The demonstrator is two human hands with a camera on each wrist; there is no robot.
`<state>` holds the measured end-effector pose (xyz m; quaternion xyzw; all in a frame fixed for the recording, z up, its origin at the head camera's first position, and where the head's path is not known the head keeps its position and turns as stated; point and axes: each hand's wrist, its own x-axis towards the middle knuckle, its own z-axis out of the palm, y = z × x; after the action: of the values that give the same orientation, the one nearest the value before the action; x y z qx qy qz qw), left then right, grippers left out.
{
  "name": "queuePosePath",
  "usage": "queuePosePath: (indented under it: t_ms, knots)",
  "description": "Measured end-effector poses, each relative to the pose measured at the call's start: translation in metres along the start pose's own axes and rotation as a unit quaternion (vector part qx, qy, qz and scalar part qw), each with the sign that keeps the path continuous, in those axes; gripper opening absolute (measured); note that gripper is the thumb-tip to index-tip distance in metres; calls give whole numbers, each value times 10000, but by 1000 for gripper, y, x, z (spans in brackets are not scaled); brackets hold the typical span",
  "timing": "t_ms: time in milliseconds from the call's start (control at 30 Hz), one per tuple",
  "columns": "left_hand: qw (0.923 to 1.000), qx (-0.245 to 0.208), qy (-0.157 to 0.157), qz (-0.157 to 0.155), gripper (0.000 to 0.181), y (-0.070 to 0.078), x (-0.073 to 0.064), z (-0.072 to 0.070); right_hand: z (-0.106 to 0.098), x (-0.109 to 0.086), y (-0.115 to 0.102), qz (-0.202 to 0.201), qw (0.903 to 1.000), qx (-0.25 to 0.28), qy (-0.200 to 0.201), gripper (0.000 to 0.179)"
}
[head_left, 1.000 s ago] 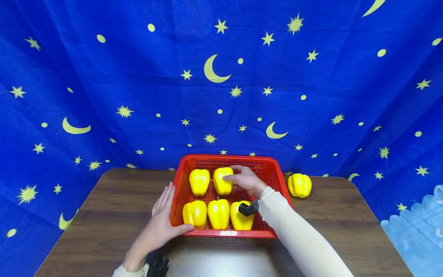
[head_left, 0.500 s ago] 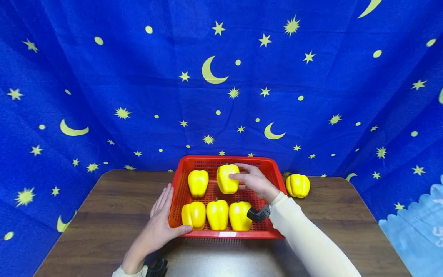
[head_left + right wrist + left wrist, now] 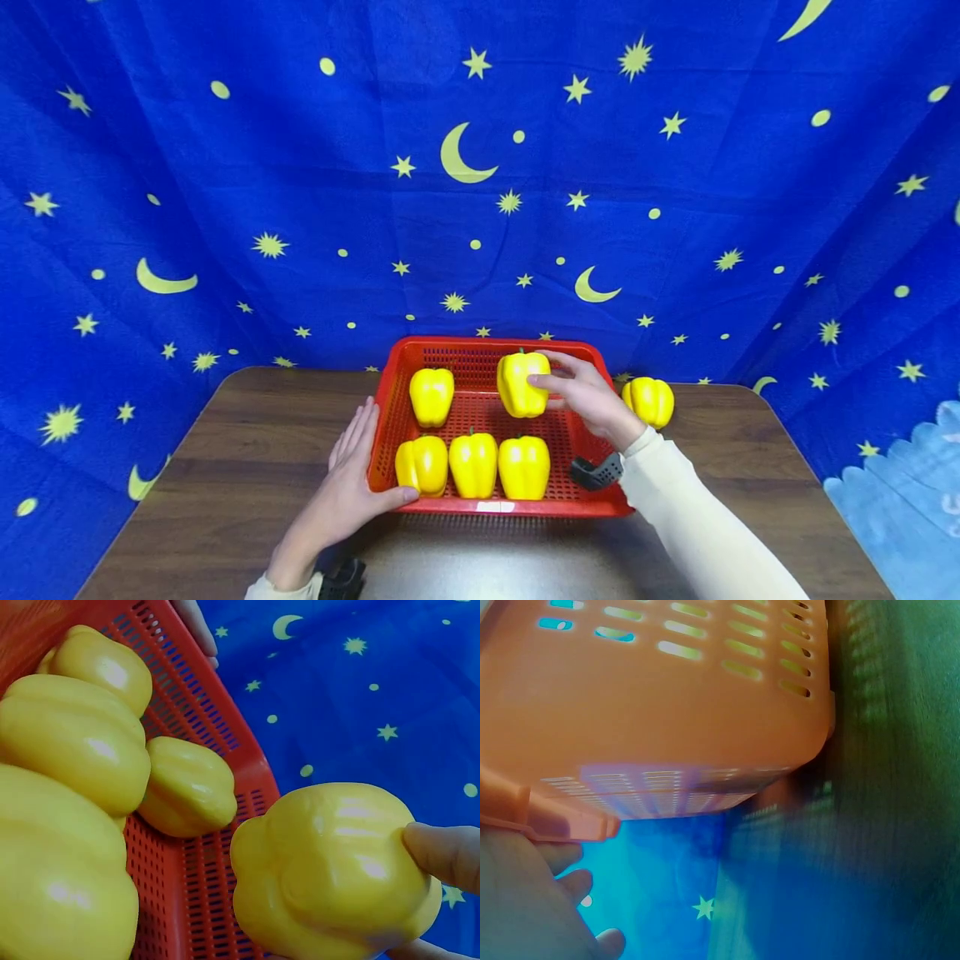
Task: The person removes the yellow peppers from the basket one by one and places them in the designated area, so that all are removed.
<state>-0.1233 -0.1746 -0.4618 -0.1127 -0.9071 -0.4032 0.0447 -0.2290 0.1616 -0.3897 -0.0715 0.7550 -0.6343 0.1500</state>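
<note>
In the head view a red plastic basket (image 3: 486, 507) with slotted walls stands on the table. My right hand (image 3: 588, 396) grips a yellow bell pepper (image 3: 522, 385) above the right rear part of the basket; in the right wrist view the thumb presses its side. My left hand (image 3: 352, 483) lies along the basket's left rim, fingers straight outside and thumb over the front corner. Inside stand a rear-left yellow bell pepper (image 3: 432, 397) and a front row of three: left pepper (image 3: 422, 465), middle pepper (image 3: 473, 465) and right pepper (image 3: 524, 467).
Another yellow bell pepper (image 3: 649, 402) lies on the wooden table (image 3: 720, 467), just right of the basket. A blue curtain (image 3: 337, 192) with stars and moons hangs behind the table. Light blue cloth (image 3: 907, 492) shows at the far right.
My right hand has lifted the rear middle pepper from its place and carried it to the right. My left hand stays on the basket's rim.
</note>
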Motion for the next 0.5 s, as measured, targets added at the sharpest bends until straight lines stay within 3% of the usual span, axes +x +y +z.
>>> queuePosePath:
  t_ms: [500]
  knots:
    - [10000, 19, 21, 6, 120, 0, 0, 0, -34, -32, -7, 13, 9996, -35, 267, 64]
